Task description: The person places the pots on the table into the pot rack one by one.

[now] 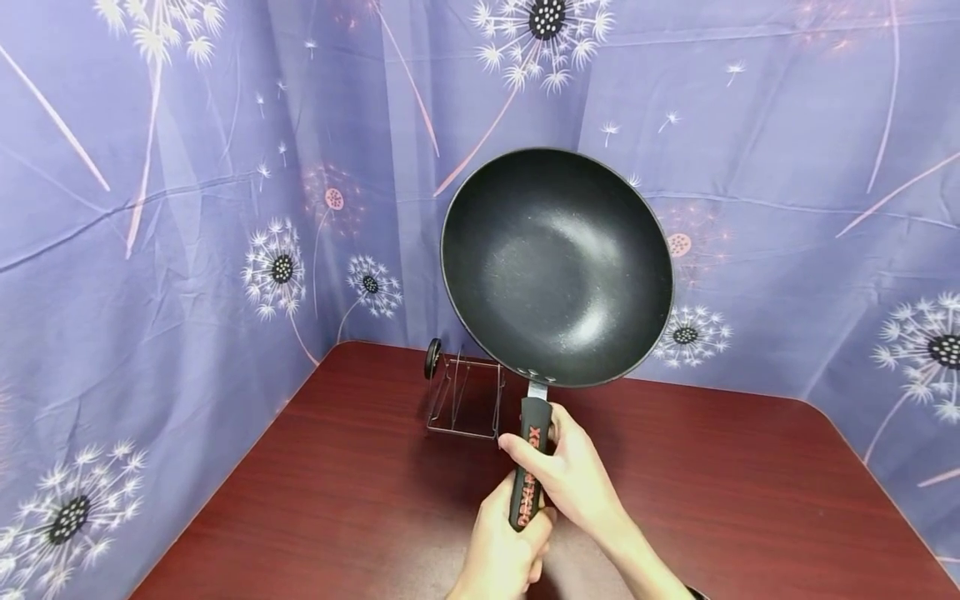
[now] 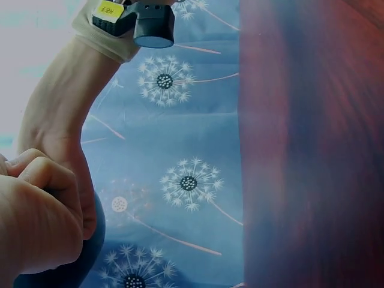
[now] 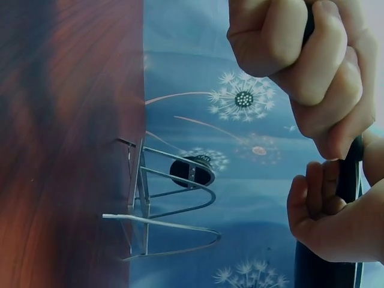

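A dark reddish-brown wooden table (image 1: 750, 500) with a wood-grain top fills the lower part of the head view, its far left and far right corners rounded. Around it on the left, far and right sides hangs a blue-violet cloth backdrop (image 1: 150, 250) printed with white dandelion heads and thin pink stems; it shows creases and folds, and meets the tabletop all along the far edge.

Near the far left corner of the table stands a wire rack (image 1: 465, 400) of bent metal loops, upright on the surface, with a small black round knob (image 1: 432, 358) at its far left end. The right wrist view shows the same rack (image 3: 162, 204) with its curved wires rising from the tabletop.

A black non-stick wok (image 1: 557, 265) is held up above the table, tilted so its empty inside faces the camera, just right of and above the rack. Its black handle (image 1: 531, 462), with red lettering, points down toward the person. The right hand (image 1: 570, 475) wraps its fingers round the upper part of the handle; the left hand (image 1: 502, 550) grips the lower end just beneath it, the two hands touching. In the left wrist view the left hand's fingers (image 2: 42, 198) are curled tight
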The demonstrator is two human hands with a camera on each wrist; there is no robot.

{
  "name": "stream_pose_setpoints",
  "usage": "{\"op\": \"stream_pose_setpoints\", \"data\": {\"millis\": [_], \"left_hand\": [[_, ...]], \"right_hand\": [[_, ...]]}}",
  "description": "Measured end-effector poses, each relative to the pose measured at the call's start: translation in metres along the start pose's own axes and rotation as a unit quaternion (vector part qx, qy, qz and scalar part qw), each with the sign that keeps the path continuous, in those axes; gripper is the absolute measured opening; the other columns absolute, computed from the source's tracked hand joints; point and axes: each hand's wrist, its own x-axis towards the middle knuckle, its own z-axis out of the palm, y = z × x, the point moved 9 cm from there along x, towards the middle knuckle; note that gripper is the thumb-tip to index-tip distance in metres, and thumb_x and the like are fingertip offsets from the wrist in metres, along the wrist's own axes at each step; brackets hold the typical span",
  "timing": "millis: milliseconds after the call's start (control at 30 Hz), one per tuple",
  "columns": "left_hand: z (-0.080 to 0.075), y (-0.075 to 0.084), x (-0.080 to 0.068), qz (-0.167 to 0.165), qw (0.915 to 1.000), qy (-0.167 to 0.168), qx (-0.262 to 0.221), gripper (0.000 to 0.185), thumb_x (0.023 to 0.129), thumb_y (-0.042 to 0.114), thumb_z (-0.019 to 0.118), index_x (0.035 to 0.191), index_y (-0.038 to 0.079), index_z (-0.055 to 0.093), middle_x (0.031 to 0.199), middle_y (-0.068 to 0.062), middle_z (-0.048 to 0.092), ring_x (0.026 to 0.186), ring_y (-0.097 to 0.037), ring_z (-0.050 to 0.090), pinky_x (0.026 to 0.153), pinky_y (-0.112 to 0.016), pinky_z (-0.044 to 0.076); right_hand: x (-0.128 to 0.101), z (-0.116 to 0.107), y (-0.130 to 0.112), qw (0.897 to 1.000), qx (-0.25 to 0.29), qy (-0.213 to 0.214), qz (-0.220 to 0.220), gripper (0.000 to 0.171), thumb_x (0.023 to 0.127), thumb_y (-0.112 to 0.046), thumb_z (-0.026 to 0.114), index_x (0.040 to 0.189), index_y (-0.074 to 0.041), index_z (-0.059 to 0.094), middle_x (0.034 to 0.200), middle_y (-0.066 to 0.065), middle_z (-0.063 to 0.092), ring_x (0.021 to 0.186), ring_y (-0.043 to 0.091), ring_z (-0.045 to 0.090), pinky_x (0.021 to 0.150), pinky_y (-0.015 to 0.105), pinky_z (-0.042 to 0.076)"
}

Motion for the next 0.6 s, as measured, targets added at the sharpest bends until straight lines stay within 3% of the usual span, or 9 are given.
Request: {"op": "stream_pose_setpoints", "data": {"millis": [333,600], "left_hand": [[-0.017,0.009,-0.005,0.021,0.9993,0.022,0.020,0.020,0.089,0.003,0.060,0.107,0.002,0.053,0.056,0.000,0.047,0.033,-0.004,0.038,0.033,-0.019,0.034],[-0.033,0.013,-0.009,0.027,0.9967,0.046,0.061,0.018,0.091,0.007,0.062,0.105,0.004,0.052,0.057,0.000,0.049,0.034,-0.005,0.041,0.035,-0.020,0.038]], "right_hand": [[-0.004,0.013,-0.015,0.998,-0.056,0.017,-0.032,0.041,0.082,-0.042,0.080,0.105,-0.019,0.056,0.069,-0.011,0.066,0.069,0.008,0.056,0.068,0.022,0.045],[-0.003,0.029,-0.026,0.996,-0.074,0.011,-0.057,0.034,0.084,-0.035,0.078,0.104,-0.022,0.055,0.066,-0.016,0.062,0.070,0.007,0.053,0.068,0.022,0.043]]}}
